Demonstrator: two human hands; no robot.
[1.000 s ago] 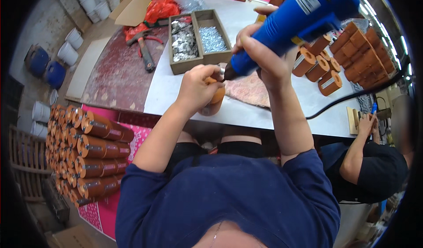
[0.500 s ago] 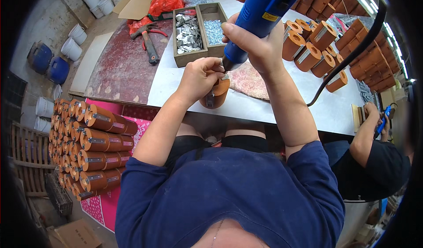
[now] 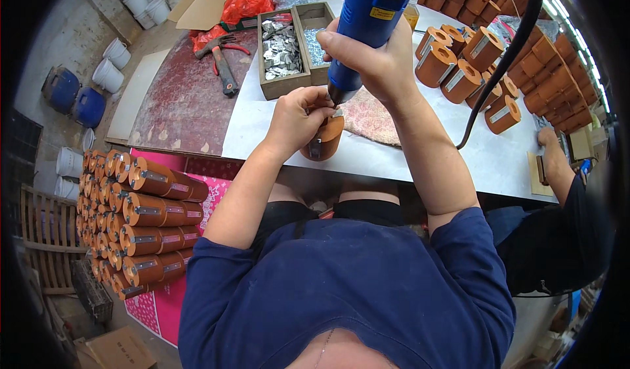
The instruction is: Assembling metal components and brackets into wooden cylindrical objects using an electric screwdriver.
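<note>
The right hand [image 3: 384, 67] is gripping the driver [image 3: 363, 21]; the left hand [image 3: 295, 118] is pinching closed (on what, I cannot tell) above the cylinder [image 3: 330, 141].

A blue driver [image 3: 367, 24] slants nose-down in the right fingers [image 3: 342, 44], its dark tip [image 3: 342, 93] just beside the left fingers [image 3: 319, 115], and a brown cylinder [image 3: 330, 144] (dark strip [image 3: 315, 149] on its near side) stands upright just below them, its top partly hidden.

The top edge cuts off the driver [image 3: 369, 18]. Left fingers [image 3: 317, 99] partly cover the cylinder [image 3: 331, 141]; what they pinch is too small to tell. Right fingers [image 3: 351, 49] hide some of the box [image 3: 287, 83]. A co-worker's head [image 3: 601, 188] is blurred.
</note>
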